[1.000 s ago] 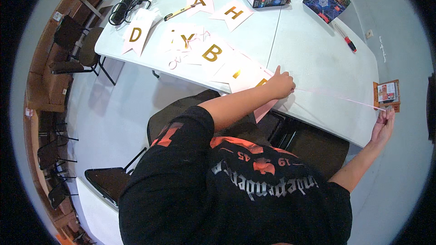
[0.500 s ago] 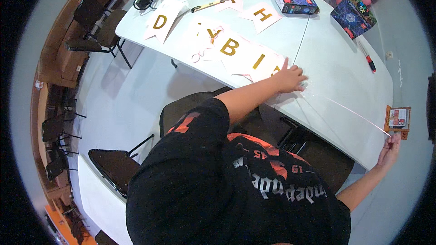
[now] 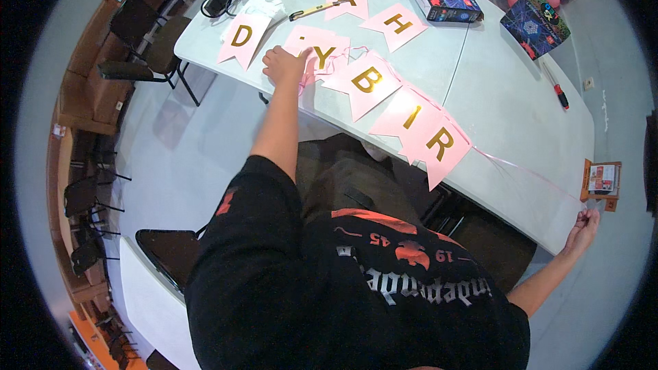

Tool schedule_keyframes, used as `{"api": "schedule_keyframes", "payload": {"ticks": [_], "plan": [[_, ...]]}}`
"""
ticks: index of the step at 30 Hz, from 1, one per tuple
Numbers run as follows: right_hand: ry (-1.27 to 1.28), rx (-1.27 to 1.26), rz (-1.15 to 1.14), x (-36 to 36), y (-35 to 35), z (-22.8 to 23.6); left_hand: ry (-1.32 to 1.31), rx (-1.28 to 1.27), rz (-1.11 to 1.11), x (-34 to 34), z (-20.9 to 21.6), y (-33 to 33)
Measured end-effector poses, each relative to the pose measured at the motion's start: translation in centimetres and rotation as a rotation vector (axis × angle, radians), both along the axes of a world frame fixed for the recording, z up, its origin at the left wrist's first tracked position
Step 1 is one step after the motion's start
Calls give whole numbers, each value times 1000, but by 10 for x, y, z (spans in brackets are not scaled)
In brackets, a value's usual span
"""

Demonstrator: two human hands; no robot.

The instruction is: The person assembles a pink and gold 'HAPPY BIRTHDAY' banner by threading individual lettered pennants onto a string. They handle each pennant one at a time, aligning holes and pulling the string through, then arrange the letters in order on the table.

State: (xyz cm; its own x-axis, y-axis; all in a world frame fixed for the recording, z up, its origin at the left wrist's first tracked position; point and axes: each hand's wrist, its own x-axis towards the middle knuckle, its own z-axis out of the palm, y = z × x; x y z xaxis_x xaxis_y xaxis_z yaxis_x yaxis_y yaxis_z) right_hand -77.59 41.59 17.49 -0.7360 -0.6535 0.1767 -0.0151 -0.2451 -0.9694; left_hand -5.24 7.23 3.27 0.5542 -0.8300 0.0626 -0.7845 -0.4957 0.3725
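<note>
Left hand (image 3: 284,66) hopped from the end pennant (image 3: 449,157) over to the pennant pile (image 3: 334,42) at the near edge of the table (image 3: 521,96); can't tell if it's gripping. Right hand (image 3: 582,229) is pinching the pink ribbon (image 3: 504,162) just off the near-right corner. End pennant overhangs the near edge.

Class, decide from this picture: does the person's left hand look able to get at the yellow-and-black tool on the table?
Probably yes. The left hand is close to the yellow-and-black tool, and only flat pink pennants seem to lie between them, with nothing upright blocking.
</note>
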Motion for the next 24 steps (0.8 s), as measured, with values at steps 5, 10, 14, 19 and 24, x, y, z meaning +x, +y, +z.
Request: {"api": "schedule_keyframes", "payload": {"ticks": [5,10,14,19,24], "plan": [[-24,3,60,30,-17,-6,33,329,141,1,20,-32],[91,195,109,87,-25,0,83,233,-171,37,0,-74],[199,572,440,173,-48,-45,10,10,-419,76,13,-121],[50,1022,828,276,-79,-111,-115,-397,-273,90,100,-118],[56,887,902,339,-88,-130,399,-846,-346,84,160,-57]]}}
